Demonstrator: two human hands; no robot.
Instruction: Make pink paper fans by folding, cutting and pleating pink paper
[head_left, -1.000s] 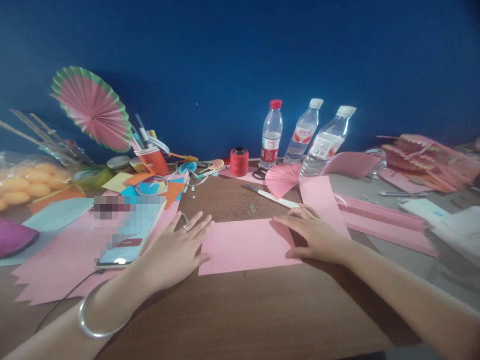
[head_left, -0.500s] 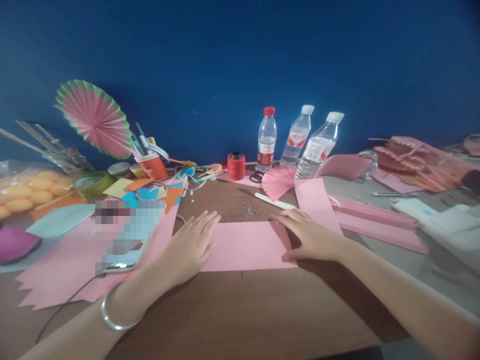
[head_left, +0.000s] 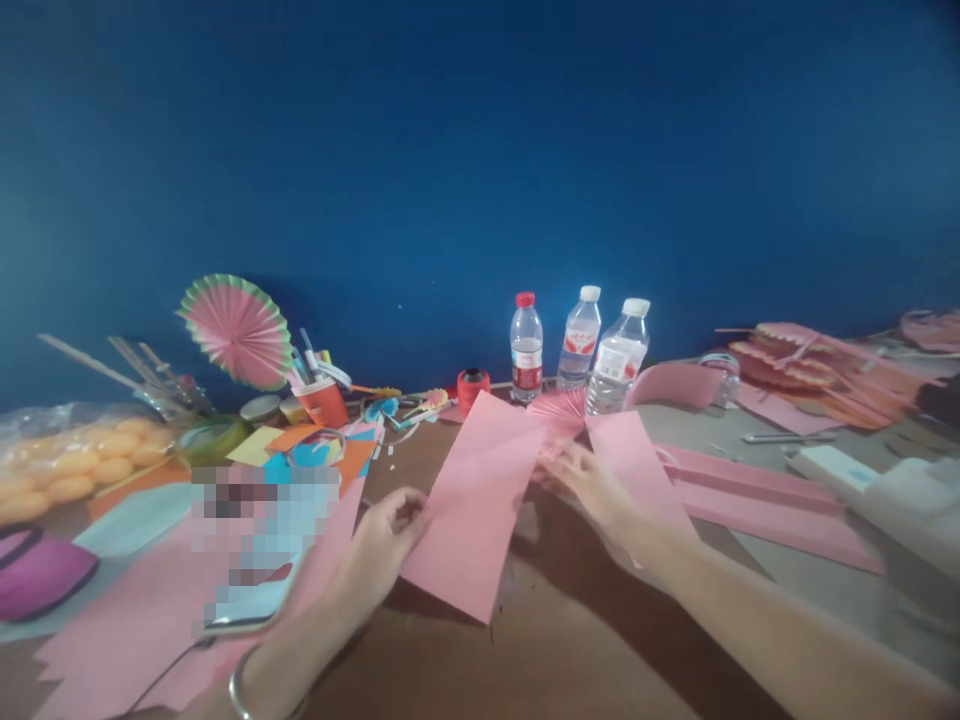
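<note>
Pink paper, a single rectangular sheet (head_left: 476,500), is held lifted and tilted above the brown table (head_left: 525,660), between the two hands. The sheet's left edge is pinched by the left hand (head_left: 386,545), whose fingers are curled closed on the paper; a silver bangle (head_left: 244,695) is worn on that wrist. The sheet's right edge is gripped by the right hand (head_left: 589,480), its fingers partly closed around the edge, though the exact contact is blurred.

Just beyond the right hand, a folded pink paper fan (head_left: 559,408) is seen, and behind it three water bottles (head_left: 577,350) are stood upright against the blue wall (head_left: 480,150). A red spool of thread (head_left: 472,388) is placed beyond the sheet, slightly left of the bottles. To the right of the right hand, a long pink strip (head_left: 645,470) and further pink sheets (head_left: 750,490) are laid flat.

To the left of the left hand, a phone (head_left: 259,550) with a pixelated screen is rested on jagged-edged pink paper (head_left: 112,620). Farther beyond that hand, a red cup of pens (head_left: 322,395), coloured paper scraps (head_left: 315,450) and a round pink-and-green fan (head_left: 238,330) are gathered. A bag of orange balls (head_left: 67,465) is seen far to the left.
</note>
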